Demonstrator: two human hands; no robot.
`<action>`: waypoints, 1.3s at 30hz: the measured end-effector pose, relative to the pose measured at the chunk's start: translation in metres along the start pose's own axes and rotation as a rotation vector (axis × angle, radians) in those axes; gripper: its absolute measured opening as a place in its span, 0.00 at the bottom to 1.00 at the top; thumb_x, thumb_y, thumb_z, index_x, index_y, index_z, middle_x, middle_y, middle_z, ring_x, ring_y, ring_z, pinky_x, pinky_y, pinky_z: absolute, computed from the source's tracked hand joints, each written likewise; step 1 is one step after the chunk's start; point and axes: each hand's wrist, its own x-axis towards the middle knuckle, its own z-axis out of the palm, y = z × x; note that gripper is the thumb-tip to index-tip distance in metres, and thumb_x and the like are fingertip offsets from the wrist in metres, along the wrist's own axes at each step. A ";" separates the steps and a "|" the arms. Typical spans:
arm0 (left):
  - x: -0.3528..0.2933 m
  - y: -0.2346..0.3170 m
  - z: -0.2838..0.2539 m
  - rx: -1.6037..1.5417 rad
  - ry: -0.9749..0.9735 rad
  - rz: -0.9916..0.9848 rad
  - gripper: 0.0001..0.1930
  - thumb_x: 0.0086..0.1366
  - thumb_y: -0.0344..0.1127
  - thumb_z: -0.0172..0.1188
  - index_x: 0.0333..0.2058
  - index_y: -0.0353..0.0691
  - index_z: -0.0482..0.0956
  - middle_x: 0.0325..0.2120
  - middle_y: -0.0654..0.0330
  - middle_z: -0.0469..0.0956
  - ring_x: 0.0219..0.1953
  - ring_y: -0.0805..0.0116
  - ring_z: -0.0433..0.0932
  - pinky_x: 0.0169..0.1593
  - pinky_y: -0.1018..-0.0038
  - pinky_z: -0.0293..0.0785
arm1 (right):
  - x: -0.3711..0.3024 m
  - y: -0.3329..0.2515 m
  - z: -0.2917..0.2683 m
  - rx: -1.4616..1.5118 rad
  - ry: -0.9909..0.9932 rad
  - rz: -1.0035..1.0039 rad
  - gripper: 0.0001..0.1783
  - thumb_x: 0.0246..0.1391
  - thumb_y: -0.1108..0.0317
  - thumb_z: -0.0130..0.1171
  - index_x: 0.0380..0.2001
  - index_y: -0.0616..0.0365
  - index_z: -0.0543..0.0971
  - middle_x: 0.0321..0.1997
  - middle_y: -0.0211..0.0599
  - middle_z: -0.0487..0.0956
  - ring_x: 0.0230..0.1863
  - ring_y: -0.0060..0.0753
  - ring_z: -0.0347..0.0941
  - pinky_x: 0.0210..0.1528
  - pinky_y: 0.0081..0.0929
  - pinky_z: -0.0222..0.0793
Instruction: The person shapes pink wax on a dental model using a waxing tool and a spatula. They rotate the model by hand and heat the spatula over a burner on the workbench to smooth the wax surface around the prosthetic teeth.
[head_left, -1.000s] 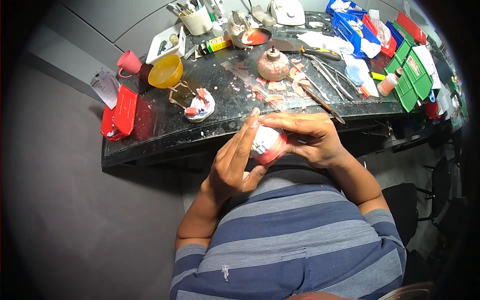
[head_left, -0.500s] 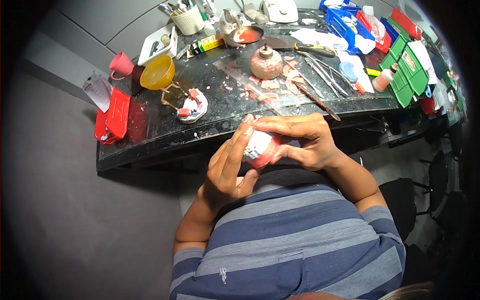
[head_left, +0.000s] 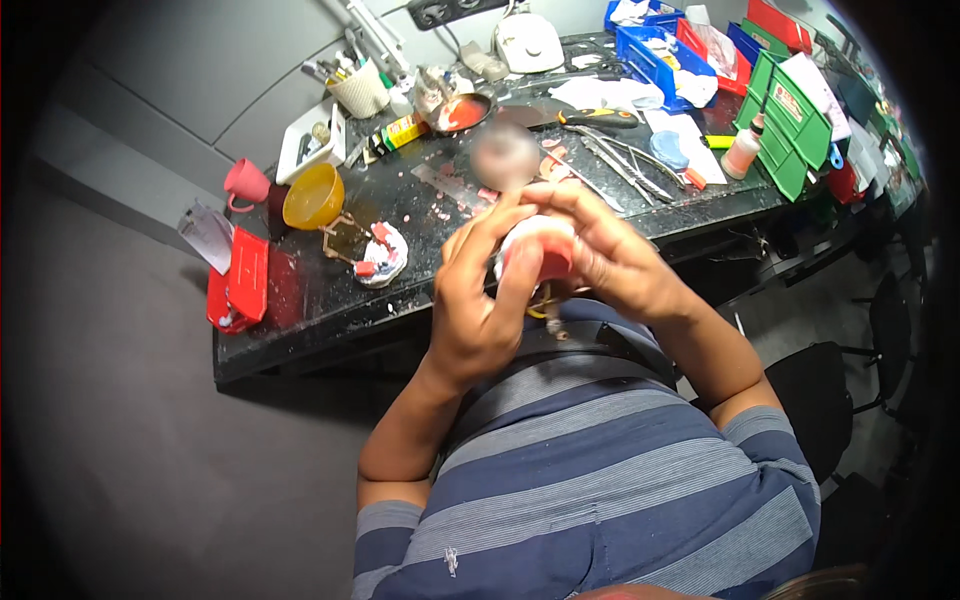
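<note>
Both my hands are raised at the near edge of the bench, closed around a white plaster dental model (head_left: 556,262) with pink-red wax on it. My left hand (head_left: 478,295) grips it from the left, with the thumb across its near face. My right hand (head_left: 622,262) holds the other side, fingers curved over the top. A yellowish metal piece (head_left: 548,312) hangs just below the model; its join to the model is hidden. Left of my hands, another white dental model (head_left: 384,268) with red wax blocks rests on the bench beside a brass-coloured wire frame (head_left: 342,236).
Beyond my hands stands a round burner (head_left: 505,157), blurred, among pink wax scraps. Metal hand tools (head_left: 625,165), a small pan of red wax (head_left: 464,112) and a yellow bowl (head_left: 313,196) lie around. Blue bins (head_left: 655,65) and a green bin (head_left: 785,130) line the right.
My hands have lifted the model and turned it, so the tooth side seen earlier is hidden and more red wax faces me. The yellowish metal piece now shows underneath. The whole view has shifted.
</note>
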 end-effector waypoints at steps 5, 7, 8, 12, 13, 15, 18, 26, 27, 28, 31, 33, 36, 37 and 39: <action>0.097 0.006 0.057 -0.219 -0.009 -0.132 0.17 0.77 0.39 0.54 0.42 0.28 0.83 0.42 0.38 0.85 0.40 0.50 0.83 0.52 0.59 0.77 | -0.017 -0.043 -0.061 0.273 0.323 -0.004 0.23 0.77 0.62 0.47 0.63 0.70 0.72 0.55 0.48 0.82 0.49 0.39 0.85 0.52 0.38 0.85; 0.138 -0.019 0.083 -0.250 0.075 -0.215 0.20 0.77 0.43 0.54 0.43 0.27 0.83 0.38 0.38 0.86 0.44 0.49 0.85 0.52 0.57 0.78 | -0.023 -0.056 -0.089 0.369 0.430 -0.115 0.25 0.77 0.61 0.44 0.64 0.70 0.72 0.55 0.50 0.82 0.51 0.46 0.84 0.56 0.45 0.83; 0.157 -0.027 0.094 0.090 -0.008 -0.166 0.21 0.77 0.43 0.51 0.48 0.28 0.83 0.43 0.39 0.86 0.47 0.45 0.85 0.54 0.57 0.78 | -0.030 -0.058 -0.113 0.380 0.335 -0.189 0.26 0.77 0.59 0.44 0.65 0.71 0.71 0.55 0.50 0.82 0.52 0.50 0.83 0.57 0.48 0.81; 0.193 -0.048 0.136 0.859 -0.383 -0.293 0.28 0.76 0.52 0.53 0.59 0.32 0.79 0.55 0.33 0.79 0.60 0.37 0.78 0.63 0.53 0.75 | -0.046 -0.079 -0.135 0.405 0.496 -0.242 0.32 0.78 0.51 0.37 0.70 0.67 0.66 0.57 0.56 0.81 0.56 0.62 0.82 0.52 0.49 0.83; 0.197 -0.032 0.150 0.943 -0.492 -0.385 0.30 0.75 0.54 0.54 0.60 0.33 0.78 0.58 0.32 0.77 0.63 0.38 0.76 0.65 0.52 0.73 | -0.051 -0.080 -0.139 0.414 0.468 -0.285 0.32 0.78 0.51 0.39 0.70 0.67 0.66 0.60 0.58 0.80 0.56 0.64 0.81 0.52 0.52 0.83; 0.202 -0.041 0.158 0.940 -0.536 -0.506 0.33 0.74 0.58 0.55 0.60 0.33 0.78 0.61 0.30 0.73 0.67 0.38 0.72 0.67 0.52 0.71 | -0.052 -0.074 -0.141 0.407 0.492 -0.318 0.32 0.77 0.52 0.43 0.71 0.68 0.63 0.62 0.60 0.78 0.56 0.66 0.81 0.53 0.54 0.83; 0.190 -0.040 0.163 0.856 -0.447 -0.458 0.32 0.70 0.55 0.64 0.57 0.29 0.79 0.57 0.25 0.75 0.62 0.35 0.75 0.62 0.53 0.76 | -0.049 -0.071 -0.131 0.460 0.617 -0.385 0.34 0.76 0.53 0.48 0.72 0.67 0.61 0.62 0.64 0.77 0.55 0.65 0.82 0.51 0.51 0.85; 0.169 -0.037 0.150 0.714 -0.307 -0.373 0.26 0.57 0.38 0.72 0.49 0.21 0.82 0.50 0.22 0.74 0.51 0.30 0.81 0.58 0.54 0.80 | -0.045 -0.060 -0.131 0.600 0.514 -0.378 0.33 0.71 0.45 0.56 0.64 0.64 0.71 0.53 0.55 0.83 0.42 0.48 0.86 0.42 0.38 0.83; 0.166 -0.034 0.147 0.711 -0.300 -0.368 0.26 0.57 0.38 0.72 0.49 0.21 0.82 0.50 0.22 0.74 0.51 0.30 0.81 0.58 0.54 0.80 | -0.046 -0.061 -0.135 0.574 0.443 -0.341 0.36 0.71 0.42 0.55 0.64 0.64 0.71 0.54 0.55 0.83 0.43 0.48 0.85 0.43 0.39 0.83; 0.162 -0.035 0.142 0.686 -0.267 -0.379 0.25 0.57 0.34 0.71 0.48 0.20 0.82 0.49 0.22 0.74 0.51 0.29 0.80 0.58 0.53 0.80 | -0.043 -0.062 -0.131 0.582 0.446 -0.329 0.37 0.71 0.41 0.54 0.65 0.65 0.71 0.54 0.55 0.83 0.44 0.48 0.84 0.43 0.39 0.83; 0.148 -0.045 0.126 0.692 -0.241 -0.310 0.25 0.57 0.26 0.65 0.52 0.15 0.76 0.48 0.20 0.72 0.53 0.27 0.76 0.60 0.51 0.76 | -0.041 -0.062 -0.124 0.577 0.428 -0.321 0.38 0.71 0.40 0.52 0.65 0.65 0.71 0.54 0.55 0.83 0.47 0.49 0.84 0.43 0.42 0.82; 0.126 -0.037 0.113 0.643 -0.075 -0.187 0.30 0.59 0.25 0.61 0.59 0.15 0.69 0.49 0.20 0.71 0.57 0.28 0.73 0.64 0.51 0.71 | -0.041 -0.058 -0.125 0.614 0.424 -0.363 0.36 0.72 0.41 0.52 0.64 0.64 0.72 0.54 0.55 0.83 0.47 0.49 0.84 0.41 0.44 0.84; 0.093 -0.024 0.089 0.545 -0.021 -0.086 0.32 0.62 0.25 0.56 0.65 0.21 0.65 0.55 0.27 0.72 0.58 0.31 0.73 0.64 0.52 0.70 | -0.038 -0.051 -0.129 0.646 0.405 -0.374 0.32 0.73 0.44 0.51 0.64 0.61 0.73 0.54 0.54 0.83 0.50 0.52 0.84 0.40 0.48 0.87; 0.081 -0.020 0.076 0.538 -0.012 -0.092 0.32 0.62 0.25 0.56 0.65 0.21 0.65 0.55 0.27 0.72 0.58 0.31 0.73 0.64 0.52 0.70 | -0.035 -0.050 -0.128 0.636 0.383 -0.368 0.32 0.74 0.45 0.49 0.63 0.63 0.73 0.54 0.57 0.82 0.50 0.55 0.84 0.40 0.48 0.88; 0.051 -0.013 0.045 0.529 -0.002 0.175 0.28 0.65 0.23 0.53 0.65 0.22 0.68 0.54 0.31 0.74 0.56 0.35 0.76 0.62 0.55 0.73 | -0.028 -0.050 -0.124 0.620 0.352 -0.349 0.32 0.75 0.45 0.47 0.62 0.65 0.73 0.54 0.60 0.82 0.50 0.57 0.84 0.40 0.49 0.89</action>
